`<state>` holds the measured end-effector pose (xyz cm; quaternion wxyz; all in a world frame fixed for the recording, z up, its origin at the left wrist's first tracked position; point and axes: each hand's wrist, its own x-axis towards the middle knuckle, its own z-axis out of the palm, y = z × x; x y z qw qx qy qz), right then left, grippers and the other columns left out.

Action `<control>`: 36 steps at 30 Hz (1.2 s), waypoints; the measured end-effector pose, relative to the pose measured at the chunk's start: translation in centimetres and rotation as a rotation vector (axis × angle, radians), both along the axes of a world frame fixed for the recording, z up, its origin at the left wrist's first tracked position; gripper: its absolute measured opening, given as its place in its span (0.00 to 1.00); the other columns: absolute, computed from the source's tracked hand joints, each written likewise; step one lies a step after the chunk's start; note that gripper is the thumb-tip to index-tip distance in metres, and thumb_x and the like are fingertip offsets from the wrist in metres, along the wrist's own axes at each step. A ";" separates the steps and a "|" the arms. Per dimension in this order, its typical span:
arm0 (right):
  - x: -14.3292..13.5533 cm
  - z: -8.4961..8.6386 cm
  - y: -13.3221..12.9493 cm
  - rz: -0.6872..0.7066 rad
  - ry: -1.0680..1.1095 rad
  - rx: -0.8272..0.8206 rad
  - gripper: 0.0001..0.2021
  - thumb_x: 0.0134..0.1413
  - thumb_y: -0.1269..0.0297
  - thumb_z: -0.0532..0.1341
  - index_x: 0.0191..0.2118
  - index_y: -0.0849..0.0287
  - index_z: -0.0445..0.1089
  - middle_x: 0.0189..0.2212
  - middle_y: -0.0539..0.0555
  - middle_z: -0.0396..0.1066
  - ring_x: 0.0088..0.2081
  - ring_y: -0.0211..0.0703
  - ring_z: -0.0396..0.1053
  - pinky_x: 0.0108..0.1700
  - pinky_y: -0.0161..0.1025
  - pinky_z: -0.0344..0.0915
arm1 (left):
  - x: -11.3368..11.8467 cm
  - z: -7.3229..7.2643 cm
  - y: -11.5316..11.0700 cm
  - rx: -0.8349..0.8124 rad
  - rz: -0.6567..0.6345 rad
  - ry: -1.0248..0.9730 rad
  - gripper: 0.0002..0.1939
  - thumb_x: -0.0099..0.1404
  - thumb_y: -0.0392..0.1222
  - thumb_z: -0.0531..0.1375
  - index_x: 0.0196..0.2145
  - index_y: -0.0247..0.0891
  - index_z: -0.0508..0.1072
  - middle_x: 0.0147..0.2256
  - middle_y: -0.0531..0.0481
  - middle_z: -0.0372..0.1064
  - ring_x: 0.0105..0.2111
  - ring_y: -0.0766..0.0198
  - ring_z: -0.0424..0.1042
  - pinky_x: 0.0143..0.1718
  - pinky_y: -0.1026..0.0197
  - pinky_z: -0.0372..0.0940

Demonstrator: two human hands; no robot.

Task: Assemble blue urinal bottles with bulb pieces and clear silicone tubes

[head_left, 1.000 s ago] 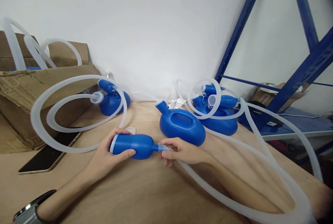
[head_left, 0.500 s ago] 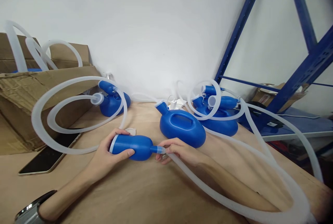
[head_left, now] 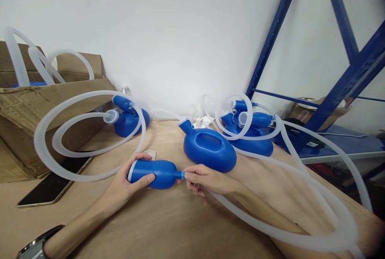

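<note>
My left hand (head_left: 128,181) is wrapped round the wide, white-rimmed end of a blue funnel-shaped piece (head_left: 162,174), which lies sideways above the table. My right hand (head_left: 207,179) pinches the end of a clear corrugated hose (head_left: 252,221) where it meets the narrow blue neck. Its fingers cover most of that joint, and a small metal clip shows beneath them. Just behind my right hand a blue bottle (head_left: 210,148) with a handle lies on the table. A white round cap (head_left: 150,154) sits behind the blue piece.
At left are a cardboard box (head_left: 60,98) with hoses and a black phone (head_left: 49,187). A blue bottle (head_left: 129,122) with coiled hose stands beside the box. More blue bottles (head_left: 255,144) and hoses are at right, near a blue metal rack (head_left: 273,30).
My right hand's fingers have closed further over the hose joint, with the thumb now on top. The whole view has shifted slightly; my left hand keeps its grip.
</note>
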<state>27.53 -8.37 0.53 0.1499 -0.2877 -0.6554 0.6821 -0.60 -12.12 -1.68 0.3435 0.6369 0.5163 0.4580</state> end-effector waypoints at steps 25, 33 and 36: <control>-0.8 2.6 -3.2 -0.096 -0.189 0.702 0.18 0.73 0.52 0.48 0.31 0.56 0.59 0.23 0.45 0.57 0.25 0.34 0.55 0.28 0.36 0.50 | 0.8 -1.7 -1.0 0.506 0.004 -0.018 0.31 0.47 0.48 0.76 0.44 0.50 0.64 0.42 0.49 0.70 0.45 0.47 0.74 0.49 0.42 0.72; -0.9 2.2 -2.2 -0.119 -0.171 0.566 0.21 0.72 0.50 0.50 0.30 0.58 0.61 0.25 0.46 0.64 0.25 0.33 0.60 0.30 0.34 0.57 | 1.1 -0.9 -1.0 0.512 0.047 0.055 0.29 0.50 0.48 0.75 0.45 0.48 0.66 0.43 0.49 0.72 0.46 0.49 0.75 0.49 0.46 0.71; -0.8 1.9 -1.2 -0.155 -0.089 0.432 0.23 0.69 0.43 0.52 0.31 0.59 0.65 0.28 0.50 0.69 0.25 0.33 0.65 0.27 0.33 0.59 | 1.2 -0.2 -0.9 0.298 0.131 0.081 0.29 0.50 0.53 0.73 0.45 0.46 0.67 0.46 0.46 0.73 0.48 0.47 0.75 0.49 0.46 0.71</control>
